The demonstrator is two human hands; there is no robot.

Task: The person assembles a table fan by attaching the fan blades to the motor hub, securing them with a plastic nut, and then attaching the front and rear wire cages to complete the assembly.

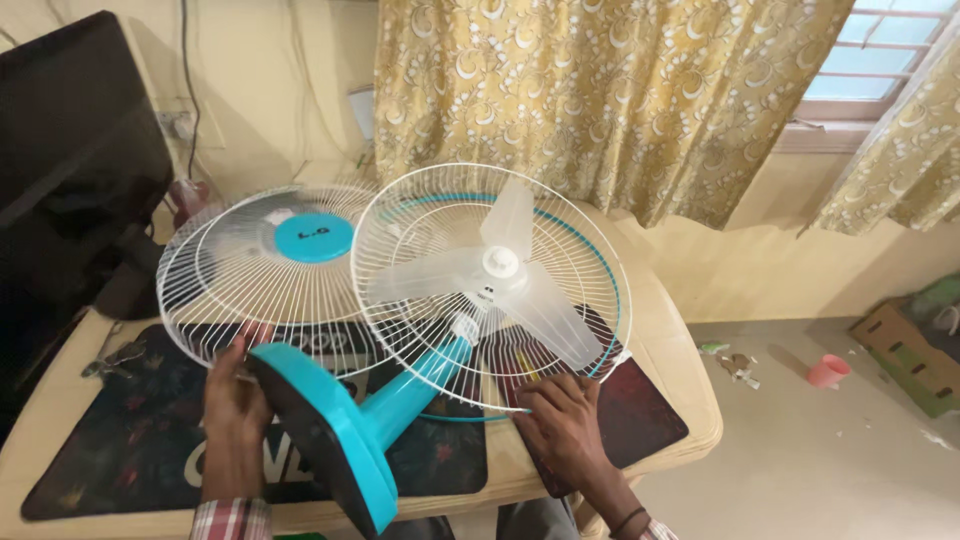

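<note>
Left hand rests at the lower rim of the detached front fan guard, fingers bent against the wires; whether they close around the rim cannot be told. That guard lies flat on the table just above this hand, its turquoise centre cap upward. Immediately to the hand's right is the turquoise fan base, tipped on edge.

Right hand is spread fairly wide, fingertips touching the lower edge of the rear fan guard, which carries the translucent three-blade propeller. The stem runs down and left from this guard, between the two hands.

Judgement: the table fan appears to be in a disassembled state, front guard off, blade exposed, with the hands steadying both halves. Any further handling would call for a firm grip on the thin wire rims and support of the tilted base, which looks liable to roll.

Dark mats cover the beige table beneath.
</note>
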